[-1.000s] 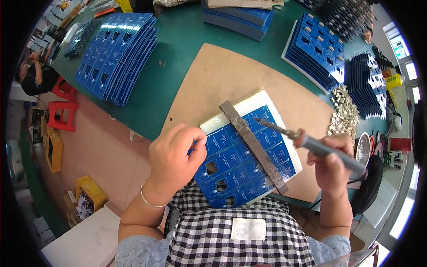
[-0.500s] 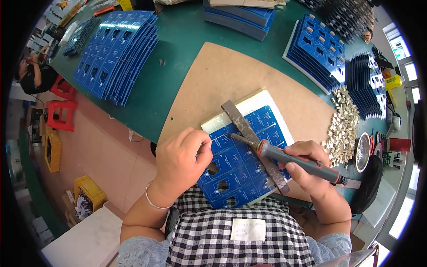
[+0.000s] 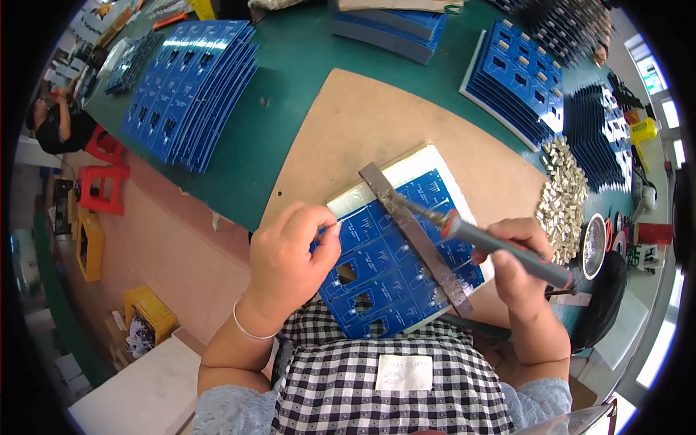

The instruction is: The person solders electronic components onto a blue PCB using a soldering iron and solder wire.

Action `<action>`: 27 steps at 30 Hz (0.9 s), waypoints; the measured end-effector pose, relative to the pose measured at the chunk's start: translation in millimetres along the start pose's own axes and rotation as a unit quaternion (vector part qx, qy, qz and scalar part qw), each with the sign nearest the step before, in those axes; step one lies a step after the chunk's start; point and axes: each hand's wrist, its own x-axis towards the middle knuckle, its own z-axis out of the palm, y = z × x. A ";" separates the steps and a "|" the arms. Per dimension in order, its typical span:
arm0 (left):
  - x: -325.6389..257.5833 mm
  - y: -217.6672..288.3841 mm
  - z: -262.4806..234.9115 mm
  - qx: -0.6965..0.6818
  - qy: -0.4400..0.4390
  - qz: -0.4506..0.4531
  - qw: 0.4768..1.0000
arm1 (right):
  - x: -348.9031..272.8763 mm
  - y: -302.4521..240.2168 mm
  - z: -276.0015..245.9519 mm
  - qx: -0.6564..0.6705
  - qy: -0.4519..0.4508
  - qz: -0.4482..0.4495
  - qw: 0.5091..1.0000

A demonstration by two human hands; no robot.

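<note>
A blue circuit board panel (image 3: 380,264) with square cutouts lies tilted on a cream pad (image 3: 409,168) in front of me. A flat dark metal bar (image 3: 420,243) crosses the panel diagonally. In my right hand (image 3: 520,264) is a grey and orange soldering iron (image 3: 500,246); its tip is raised over the bar, pointing up and left. My left hand (image 3: 293,254) is closed in a pinch at the panel's upper left edge, on a thin solder wire (image 3: 339,223) that barely shows.
A brown sheet (image 3: 406,116) covers part of the green table (image 3: 290,65). Stacked blue boards (image 3: 188,94) stand at left, with more stacks (image 3: 511,83) at right. Small metal parts (image 3: 562,196) are heaped beside a round metal bowl (image 3: 593,246). Another person (image 3: 61,123) sits far left.
The soldering iron has lifted off the panel and shifted right with my right hand. My left hand has drawn back slightly left, its wire now away from the iron's tip.
</note>
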 end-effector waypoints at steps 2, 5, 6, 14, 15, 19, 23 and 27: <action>6.7 4.8 -2.6 -0.013 0.004 0.008 1.000 | -0.2 -0.9 -6.8 0.027 0.071 -0.012 0.997; 21.8 7.7 -0.3 0.022 -0.021 0.059 0.998 | 1.9 3.6 -23.5 0.060 0.134 0.017 0.989; 27.4 12.3 1.4 0.019 -0.024 0.069 0.997 | -1.2 3.8 -26.0 0.059 0.144 0.011 0.988; 50.3 29.9 34.5 0.130 -0.071 0.214 0.966 | -20.5 1.3 -29.1 -0.024 0.118 0.012 0.993; 49.5 29.3 36.6 0.130 -0.081 0.207 0.966 | -21.0 1.5 -29.0 -0.036 0.112 0.021 0.993; 49.0 31.6 42.2 0.139 -0.097 0.209 0.963 | -22.2 7.9 -29.2 -0.060 0.100 0.026 0.993; 46.7 30.8 46.7 0.141 -0.105 0.202 0.964 | -23.7 12.0 -26.2 -0.043 0.105 0.035 0.993; 46.7 29.8 49.4 0.143 -0.106 0.199 0.964 | -24.5 14.6 -28.3 -0.058 0.099 0.031 0.993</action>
